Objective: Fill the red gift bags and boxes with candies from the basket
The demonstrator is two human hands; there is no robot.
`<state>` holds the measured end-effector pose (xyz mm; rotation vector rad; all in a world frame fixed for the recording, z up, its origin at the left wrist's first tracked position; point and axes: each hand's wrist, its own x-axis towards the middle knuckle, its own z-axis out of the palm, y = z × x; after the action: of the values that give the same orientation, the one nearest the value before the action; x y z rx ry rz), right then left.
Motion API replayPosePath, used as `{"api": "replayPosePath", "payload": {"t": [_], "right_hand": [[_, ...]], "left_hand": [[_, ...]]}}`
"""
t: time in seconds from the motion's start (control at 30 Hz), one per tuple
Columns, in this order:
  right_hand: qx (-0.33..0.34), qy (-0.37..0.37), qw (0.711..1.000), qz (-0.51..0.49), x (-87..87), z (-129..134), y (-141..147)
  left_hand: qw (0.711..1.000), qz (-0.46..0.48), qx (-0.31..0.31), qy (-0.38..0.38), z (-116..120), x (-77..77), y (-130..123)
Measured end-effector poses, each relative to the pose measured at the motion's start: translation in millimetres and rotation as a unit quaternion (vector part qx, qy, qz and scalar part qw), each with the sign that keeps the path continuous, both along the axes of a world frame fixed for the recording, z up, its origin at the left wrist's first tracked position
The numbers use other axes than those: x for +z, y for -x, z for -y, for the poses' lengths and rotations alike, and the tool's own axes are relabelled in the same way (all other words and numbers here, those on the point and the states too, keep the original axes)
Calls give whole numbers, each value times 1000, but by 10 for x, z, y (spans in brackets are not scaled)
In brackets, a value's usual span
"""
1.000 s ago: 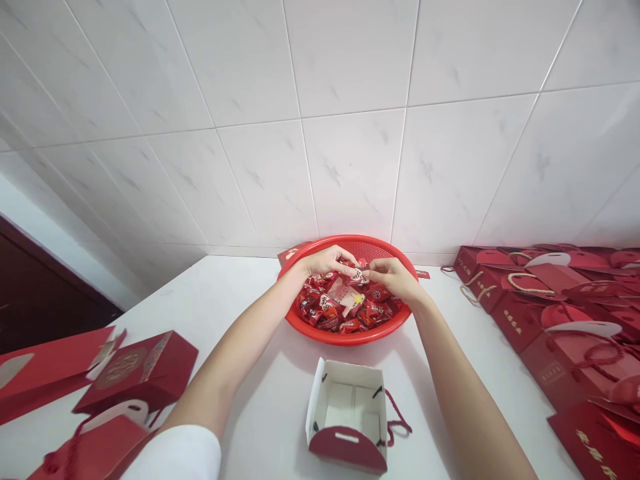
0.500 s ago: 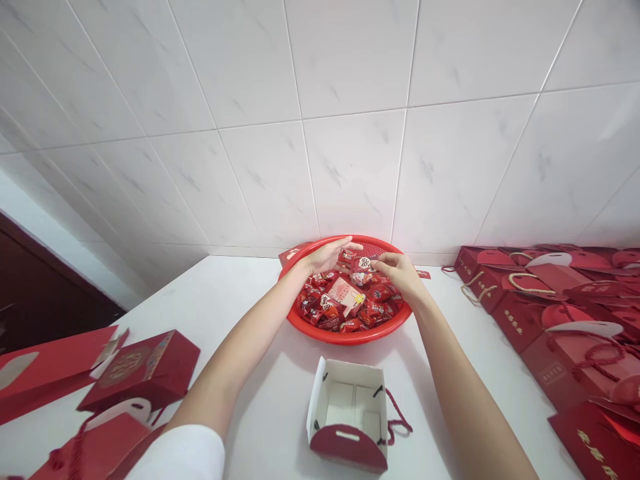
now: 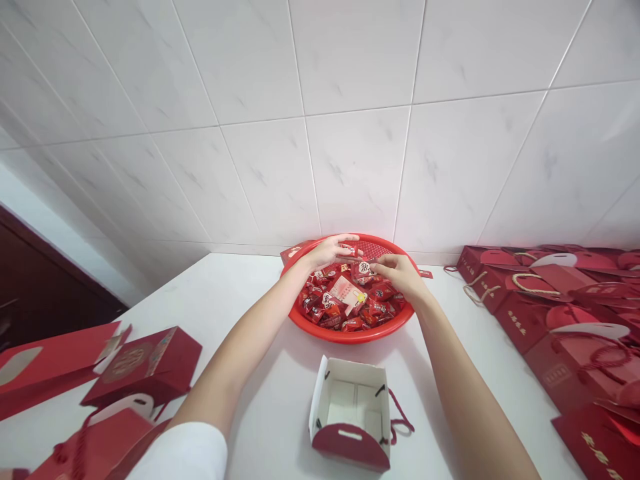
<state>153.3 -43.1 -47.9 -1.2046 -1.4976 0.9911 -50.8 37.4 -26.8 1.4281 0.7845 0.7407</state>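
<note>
A round red plastic basket [image 3: 350,337] full of red-wrapped sweets [image 3: 330,313] stands on the white table near the wall. Over its back left part is my left hand [image 3: 330,253], its fingers closed round a red-wrapped sweet [image 3: 349,251]. My right hand [image 3: 397,272] pinches another red sweet with white print [image 3: 363,268] above the pile. A pink card [image 3: 347,293] lies on top of the sweets. In front of the basket, an open box [image 3: 354,400] shows its bare white inside, with a dark red flap towards me and a red cord at its right.
Rows of closed dark red gift boxes [image 3: 537,327] line the right side of the white table [image 3: 270,393]. At the left lie more red boxes [image 3: 150,363] and a red bag-like packet [image 3: 45,367]. A tiled wall [image 3: 360,173] rises behind.
My left hand's fingers have closed on a red sweet. The sweet in my right hand has tilted and sits slightly lower. The whole view has shifted slightly.
</note>
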Motion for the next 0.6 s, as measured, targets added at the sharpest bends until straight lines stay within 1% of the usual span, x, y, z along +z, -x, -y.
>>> {"api": "replayPosePath", "payload": {"t": [0.07, 0.13, 0.2, 0.27, 0.33, 0.43, 0.53, 0.6], "right_hand": [[-3, 10, 1000, -4, 2, -2, 6], [-13, 27, 999, -19, -3, -10, 10], [-21, 36, 999, -30, -14, -20, 11], [-26, 34, 999, -30, -26, -29, 8], [-23, 32, 999, -26, -39, -37, 3], [-19, 28, 999, -19, -57, -49, -3], [-15, 18, 1000, -13, -68, -60, -7], [-13, 15, 1000, -11, -66, -63, -8]], "left_hand": [[999, -32, 11, -37, -22, -33, 7], [988, -105, 52, -105, -42, -73, 16], [959, -208, 87, -172, -55, -108, 33], [925, -309, 86, -201, -64, -132, 58], [897, -392, 56, -197, -78, -152, 88], [867, -470, 12, -165, -123, -201, 142], [849, -513, -17, -127, -179, -270, 190], [842, -526, -30, -115, -203, -311, 206]]}}
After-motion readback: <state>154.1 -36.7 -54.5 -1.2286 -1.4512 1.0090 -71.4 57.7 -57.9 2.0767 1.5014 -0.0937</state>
